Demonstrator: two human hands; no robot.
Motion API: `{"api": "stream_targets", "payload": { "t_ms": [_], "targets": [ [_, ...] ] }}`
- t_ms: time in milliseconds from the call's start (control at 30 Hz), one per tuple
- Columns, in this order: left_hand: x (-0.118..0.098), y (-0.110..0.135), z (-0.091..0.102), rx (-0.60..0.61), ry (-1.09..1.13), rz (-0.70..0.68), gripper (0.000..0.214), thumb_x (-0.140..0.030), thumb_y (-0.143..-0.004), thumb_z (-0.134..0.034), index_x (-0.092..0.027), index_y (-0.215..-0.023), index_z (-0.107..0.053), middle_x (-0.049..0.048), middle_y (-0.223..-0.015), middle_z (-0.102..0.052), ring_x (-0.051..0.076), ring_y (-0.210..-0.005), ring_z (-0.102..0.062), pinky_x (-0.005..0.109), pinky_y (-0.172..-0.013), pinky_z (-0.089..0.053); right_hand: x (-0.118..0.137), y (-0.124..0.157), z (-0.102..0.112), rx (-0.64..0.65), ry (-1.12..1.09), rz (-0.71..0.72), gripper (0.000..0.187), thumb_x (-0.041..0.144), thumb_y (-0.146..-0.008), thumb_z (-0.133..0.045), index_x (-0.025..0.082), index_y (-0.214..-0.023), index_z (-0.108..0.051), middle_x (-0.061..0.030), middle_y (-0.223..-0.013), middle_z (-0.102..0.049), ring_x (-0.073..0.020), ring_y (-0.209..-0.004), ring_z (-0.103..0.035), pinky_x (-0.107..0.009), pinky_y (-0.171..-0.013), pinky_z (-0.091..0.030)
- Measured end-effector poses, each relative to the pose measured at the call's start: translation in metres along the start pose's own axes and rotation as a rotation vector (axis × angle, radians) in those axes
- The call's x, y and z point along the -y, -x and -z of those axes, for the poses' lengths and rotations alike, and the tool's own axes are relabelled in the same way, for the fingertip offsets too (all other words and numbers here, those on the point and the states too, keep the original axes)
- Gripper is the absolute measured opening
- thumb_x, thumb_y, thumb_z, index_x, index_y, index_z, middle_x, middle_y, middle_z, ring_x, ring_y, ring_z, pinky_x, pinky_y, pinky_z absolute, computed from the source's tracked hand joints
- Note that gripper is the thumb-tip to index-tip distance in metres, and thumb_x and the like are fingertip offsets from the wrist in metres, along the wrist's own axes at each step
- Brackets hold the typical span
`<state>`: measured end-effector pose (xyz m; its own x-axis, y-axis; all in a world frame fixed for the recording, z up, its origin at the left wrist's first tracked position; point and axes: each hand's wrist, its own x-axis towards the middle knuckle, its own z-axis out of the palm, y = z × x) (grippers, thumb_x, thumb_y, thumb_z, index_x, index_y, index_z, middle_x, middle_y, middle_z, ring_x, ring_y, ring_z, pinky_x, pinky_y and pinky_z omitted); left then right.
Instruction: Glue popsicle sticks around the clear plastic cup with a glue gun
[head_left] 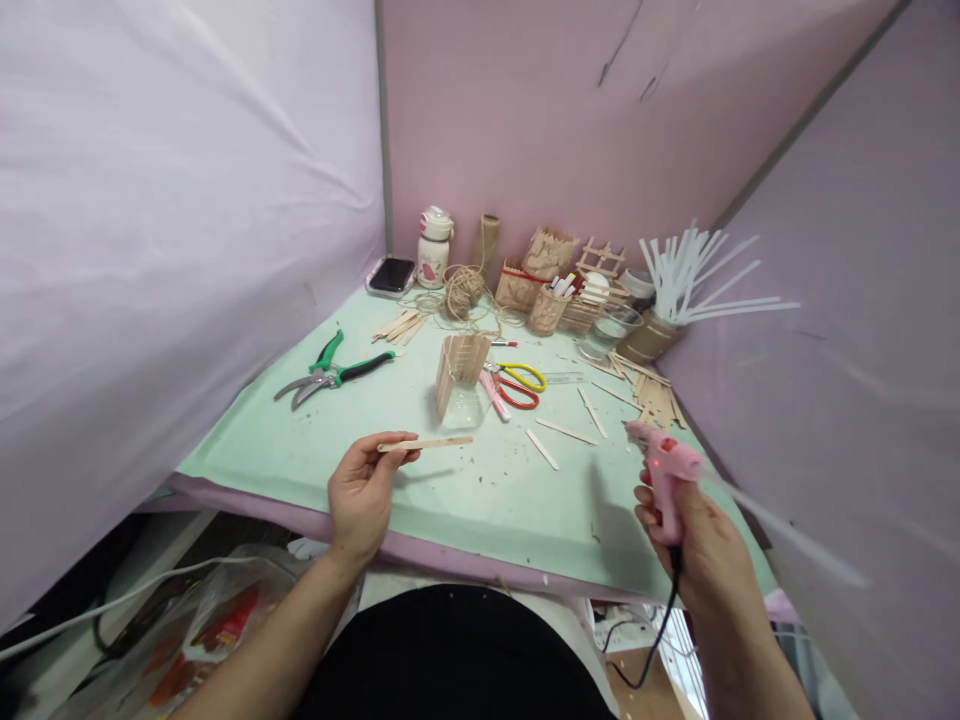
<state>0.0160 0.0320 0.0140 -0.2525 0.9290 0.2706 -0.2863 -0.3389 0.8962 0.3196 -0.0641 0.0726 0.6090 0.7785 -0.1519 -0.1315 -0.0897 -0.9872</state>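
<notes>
Black clothing [450,660] nearest — left grip [364,500] pinches stick [444,442] crosswise, pointing right; right grip [705,530] clasps glue gun [666,475], aimed left.

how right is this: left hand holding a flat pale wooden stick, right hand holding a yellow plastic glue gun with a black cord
Yellow is wrong: the head view shows a pink plastic glue gun with a black cord in the right hand. The left hand does hold the flat pale wooden stick.
</notes>
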Motion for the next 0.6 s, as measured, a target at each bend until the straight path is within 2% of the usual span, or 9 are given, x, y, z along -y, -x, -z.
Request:
{"api": "stream_targets", "payload": {
  "t_ms": [67,167,233,333,433,533,600],
  "targets": [
    [0.0,0.002,0.0,0.036,-0.044,-0.062,0.009,-0.02,-0.084,-0.069,-0.018,-0.092,-0.069,0.0024,-0.092,-0.074,0.012,-0.077,-0.071,0.023,-0.074,-0.059,0.007,0.004,-0.006,0.091,-0.29,-0.036,0.055,0.056,-0.057,-0.084,0.019,-0.093,-0.065,-0.0004,-0.083,-0.054,-0.0075,-0.06,-0.043,-0.015,-0.042,-0.037],
    [-0.001,0.005,-0.001,0.104,-0.107,-0.199,0.012,-0.014,-0.085,-0.067,-0.02,-0.094,-0.07,0.0015,-0.092,-0.074,0.012,-0.078,-0.07,0.024,-0.074,-0.059,0.009,0.012,-0.015,0.209,-0.388,-0.052,0.046,0.03,-0.052,-0.09,0.019,-0.09,-0.067,0.001,-0.083,-0.052,-0.0049,-0.058,-0.038,-0.011,-0.039,-0.032],
    [-0.001,0.007,0.0,0.161,-0.148,-0.297,0.015,-0.01,-0.084,-0.065,-0.021,-0.094,-0.07,0.0022,-0.094,-0.074,0.014,-0.085,-0.071,0.026,-0.076,-0.059,0.005,0.017,-0.02,0.245,-0.322,-0.026,0.038,0.023,-0.055,-0.088,0.019,-0.087,-0.067,0.0003,-0.083,-0.055,-0.0055,-0.058,-0.039,-0.012,-0.039,-0.034],
    [-0.002,0.008,0.002,0.248,-0.243,-0.439,0.021,-0.006,-0.083,-0.065,-0.022,-0.095,-0.071,0.0036,-0.097,-0.074,0.017,-0.092,-0.07,0.03,-0.079,-0.058,-0.004,0.024,-0.026,0.298,-0.157,0.028,0.03,0.035,-0.068,-0.08,0.019,-0.092,-0.07,-0.0049,-0.089,-0.063,-0.0121,-0.068,-0.052,-0.022,-0.052,-0.047],
    [-0.004,0.008,0.004,0.304,-0.318,-0.561,0.028,-0.003,-0.081,-0.066,-0.023,-0.1,-0.071,0.003,-0.094,-0.072,0.015,-0.086,-0.068,0.028,-0.075,-0.057,-0.008,0.029,-0.032,0.371,0.1,0.065,0.036,0.049,-0.081,-0.067,0.016,-0.096,-0.071,-0.0077,-0.085,-0.067,-0.0169,-0.072,-0.057,-0.029,-0.061,-0.05],
    [-0.007,0.007,0.003,0.342,-0.347,-0.619,0.029,-0.004,-0.082,-0.065,-0.024,-0.102,-0.07,0.0021,-0.086,-0.069,0.014,-0.078,-0.066,0.026,-0.067,-0.055,-0.009,0.036,-0.042,0.43,0.353,0.1,0.046,0.057,-0.085,-0.058,0.014,-0.092,-0.071,-0.008,-0.079,-0.068,-0.0176,-0.069,-0.059,-0.027,-0.055,-0.047],
    [-0.009,0.007,0.003,0.356,-0.356,-0.625,0.027,-0.006,-0.083,-0.064,-0.024,-0.102,-0.07,0.0022,-0.084,-0.069,0.014,-0.078,-0.066,0.027,-0.067,-0.055,-0.01,0.04,-0.049,0.465,0.428,0.133,0.05,0.061,-0.086,-0.054,0.014,-0.092,-0.071,-0.0093,-0.083,-0.07,-0.0185,-0.069,-0.061,-0.026,-0.053,-0.047]
  ]
}}
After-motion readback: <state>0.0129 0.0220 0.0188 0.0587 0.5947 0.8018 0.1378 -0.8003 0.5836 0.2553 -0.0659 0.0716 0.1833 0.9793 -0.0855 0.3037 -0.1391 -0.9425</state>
